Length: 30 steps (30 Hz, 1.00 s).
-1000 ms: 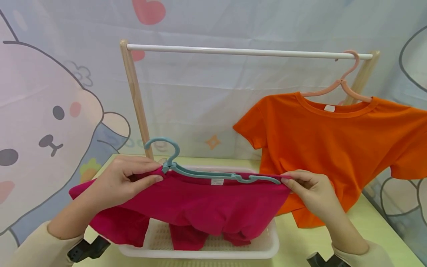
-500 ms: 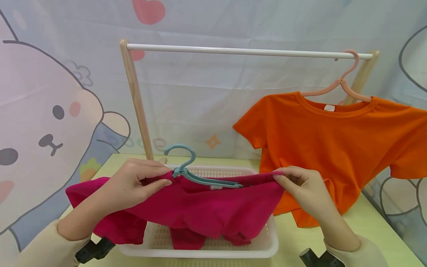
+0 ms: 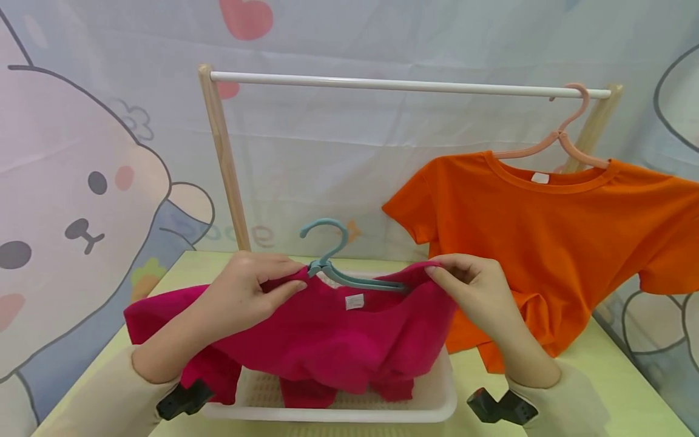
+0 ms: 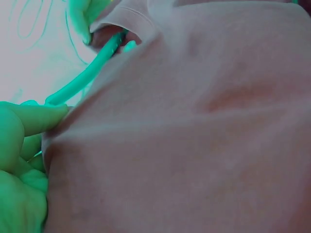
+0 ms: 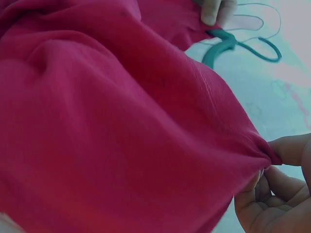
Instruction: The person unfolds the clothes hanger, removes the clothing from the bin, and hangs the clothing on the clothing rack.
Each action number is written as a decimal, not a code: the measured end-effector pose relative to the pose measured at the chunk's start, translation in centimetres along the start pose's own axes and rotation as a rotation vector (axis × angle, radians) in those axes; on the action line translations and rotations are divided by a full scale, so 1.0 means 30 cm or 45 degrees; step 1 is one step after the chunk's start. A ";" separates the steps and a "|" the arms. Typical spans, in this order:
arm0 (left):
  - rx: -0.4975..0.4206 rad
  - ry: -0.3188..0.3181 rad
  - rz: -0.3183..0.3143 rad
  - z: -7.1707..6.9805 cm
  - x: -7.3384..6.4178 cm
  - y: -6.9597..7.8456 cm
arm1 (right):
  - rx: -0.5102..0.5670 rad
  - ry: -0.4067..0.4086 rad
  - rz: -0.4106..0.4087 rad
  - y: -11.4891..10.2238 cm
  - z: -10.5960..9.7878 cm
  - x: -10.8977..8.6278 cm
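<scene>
A magenta T-shirt (image 3: 327, 340) is held up by its shoulders, its lower part bunched down over the white basket (image 3: 327, 415). My left hand (image 3: 262, 285) pinches the left shoulder right beside the neck of a blue-green hanger (image 3: 333, 238); the hanger's left arm is hidden in the cloth there. The hanger's right arm slants into the neck opening, where its tip is out of sight behind the collar. My right hand (image 3: 477, 291) pinches the right shoulder between thumb and fingers. In the right wrist view the cloth (image 5: 146, 126) gathers to a point at these fingertips (image 5: 286, 150).
Behind stands a wooden rack with a white rail (image 3: 382, 84). An orange T-shirt (image 3: 535, 243) hangs at its right end on a pink hanger (image 3: 568, 136), close behind my right hand. The pale yellow table (image 3: 590, 376) lies beneath the basket.
My hands have come closer together and risen slightly with the shirt. The hanger has shifted right; its right arm, earlier lying along the top edge in full view, now enters the neck opening.
</scene>
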<state>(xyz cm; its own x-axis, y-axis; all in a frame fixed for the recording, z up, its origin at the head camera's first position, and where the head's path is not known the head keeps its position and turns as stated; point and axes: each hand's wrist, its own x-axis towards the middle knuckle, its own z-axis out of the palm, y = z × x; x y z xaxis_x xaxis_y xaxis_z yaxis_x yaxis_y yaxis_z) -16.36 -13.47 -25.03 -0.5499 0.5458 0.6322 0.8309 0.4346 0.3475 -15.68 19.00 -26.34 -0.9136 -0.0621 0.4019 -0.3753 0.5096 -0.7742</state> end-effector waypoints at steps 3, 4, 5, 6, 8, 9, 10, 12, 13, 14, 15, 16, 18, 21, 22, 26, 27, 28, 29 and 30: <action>0.003 0.010 -0.023 0.019 0.019 0.013 | 0.015 0.006 0.010 -0.016 0.017 0.008; -0.001 0.010 -0.031 0.024 0.024 0.016 | 0.019 0.007 0.007 -0.021 0.023 0.010; -0.005 0.012 -0.038 0.029 0.030 0.019 | 0.022 0.009 0.002 -0.024 0.029 0.012; -0.013 0.013 -0.049 0.033 0.035 0.021 | 0.025 0.010 -0.003 -0.028 0.035 0.014; -0.019 0.020 -0.068 0.040 0.043 0.025 | 0.025 0.018 -0.019 -0.035 0.047 0.017; -0.020 0.022 -0.075 0.043 0.046 0.028 | 0.029 0.021 -0.030 -0.038 0.052 0.018; -0.017 0.024 -0.080 0.046 0.051 0.030 | 0.038 0.021 -0.041 -0.042 0.058 0.020; -0.006 0.022 -0.080 0.056 0.059 0.033 | 0.062 0.015 -0.072 -0.049 0.070 0.023; -0.002 0.020 -0.077 0.062 0.064 0.036 | 0.085 0.004 -0.091 -0.054 0.076 0.025; 0.003 0.021 -0.066 0.068 0.068 0.038 | 0.113 -0.006 -0.107 -0.058 0.082 0.027; 0.005 0.023 -0.054 0.074 0.072 0.039 | 0.137 -0.016 -0.125 -0.064 0.088 0.028; 0.006 0.031 -0.041 0.080 0.077 0.040 | 0.163 -0.027 -0.142 -0.068 0.094 0.029; 0.001 0.053 -0.014 0.090 0.084 0.043 | 0.211 -0.038 -0.177 -0.077 0.103 0.030; -0.006 0.090 0.011 0.101 0.091 0.044 | 0.247 -0.041 -0.205 -0.088 0.115 0.026; -0.008 0.100 0.020 0.104 0.093 0.044 | 0.250 -0.042 -0.211 -0.091 0.120 0.025; -0.019 0.130 0.055 0.116 0.100 0.045 | 0.210 -0.014 -0.240 -0.096 0.141 0.019; -0.021 0.135 0.062 0.119 0.101 0.044 | 0.197 -0.004 -0.253 -0.098 0.145 0.017; -0.024 0.142 0.066 0.121 0.102 0.044 | 0.187 0.005 -0.268 -0.098 0.149 0.016; -0.028 0.146 0.066 0.122 0.101 0.043 | 0.178 0.012 -0.283 -0.098 0.151 0.015; -0.033 0.147 0.066 0.124 0.101 0.043 | 0.174 0.013 -0.299 -0.098 0.152 0.014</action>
<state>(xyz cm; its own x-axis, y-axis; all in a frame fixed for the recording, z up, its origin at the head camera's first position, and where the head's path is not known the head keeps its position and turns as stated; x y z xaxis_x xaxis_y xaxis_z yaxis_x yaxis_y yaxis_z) -17.27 -8.60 -25.23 -0.4938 0.4802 0.7249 0.8607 0.3885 0.3290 -15.68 13.55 -26.12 -0.7978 -0.1558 0.5824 -0.5947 0.3615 -0.7181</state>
